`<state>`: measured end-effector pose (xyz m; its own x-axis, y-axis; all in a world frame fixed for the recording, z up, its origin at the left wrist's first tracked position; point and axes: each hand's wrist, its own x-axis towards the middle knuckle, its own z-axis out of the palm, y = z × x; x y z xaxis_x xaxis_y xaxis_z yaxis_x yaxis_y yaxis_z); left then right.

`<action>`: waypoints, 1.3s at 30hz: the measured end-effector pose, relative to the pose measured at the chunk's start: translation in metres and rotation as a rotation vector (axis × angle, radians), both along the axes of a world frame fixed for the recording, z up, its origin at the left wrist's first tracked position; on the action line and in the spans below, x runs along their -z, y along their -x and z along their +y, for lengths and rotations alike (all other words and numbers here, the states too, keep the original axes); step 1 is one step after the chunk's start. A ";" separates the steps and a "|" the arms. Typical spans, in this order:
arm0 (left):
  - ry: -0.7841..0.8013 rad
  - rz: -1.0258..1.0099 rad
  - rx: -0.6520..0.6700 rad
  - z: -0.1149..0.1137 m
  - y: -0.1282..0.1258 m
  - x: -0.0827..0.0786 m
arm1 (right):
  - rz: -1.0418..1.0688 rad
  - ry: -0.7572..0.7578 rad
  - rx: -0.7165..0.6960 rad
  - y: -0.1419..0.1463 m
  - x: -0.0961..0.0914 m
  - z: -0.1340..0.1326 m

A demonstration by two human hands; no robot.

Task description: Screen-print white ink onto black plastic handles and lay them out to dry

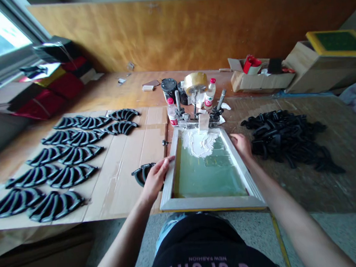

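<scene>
Hands on silkscreen frame edges, cardboard left

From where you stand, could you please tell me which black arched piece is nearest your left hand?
The lone black arched piece beside the left hand, partly behind it; the others lie in rows on the cardboard further left.

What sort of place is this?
Probably a small screen-printing workshop: a wooden screen frame with white ink on its mesh, rows of curved black parts laid out on cardboard, and a black-lidded tin by the frame.
</scene>
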<state>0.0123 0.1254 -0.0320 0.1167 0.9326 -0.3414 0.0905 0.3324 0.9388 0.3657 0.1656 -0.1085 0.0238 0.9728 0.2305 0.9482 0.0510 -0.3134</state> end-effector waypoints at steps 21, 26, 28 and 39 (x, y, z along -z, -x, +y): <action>0.152 0.002 -0.099 -0.013 -0.002 0.093 | -0.099 0.144 -0.665 0.076 -0.036 0.004; 0.191 -0.018 -0.113 -0.014 -0.005 0.077 | -0.083 0.017 -0.597 0.081 -0.019 -0.007; 0.182 0.005 -0.107 -0.014 -0.006 0.072 | -0.056 0.026 -0.636 0.081 -0.017 -0.010; 0.062 -0.119 -0.048 0.006 -0.003 -0.009 | 0.046 -0.059 0.040 0.010 -0.055 0.087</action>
<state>0.0156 0.1314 -0.0231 0.1152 0.9157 -0.3850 -0.0376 0.3913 0.9195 0.3553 0.2521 -0.0531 0.0747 0.9556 0.2851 0.9345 0.0327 -0.3543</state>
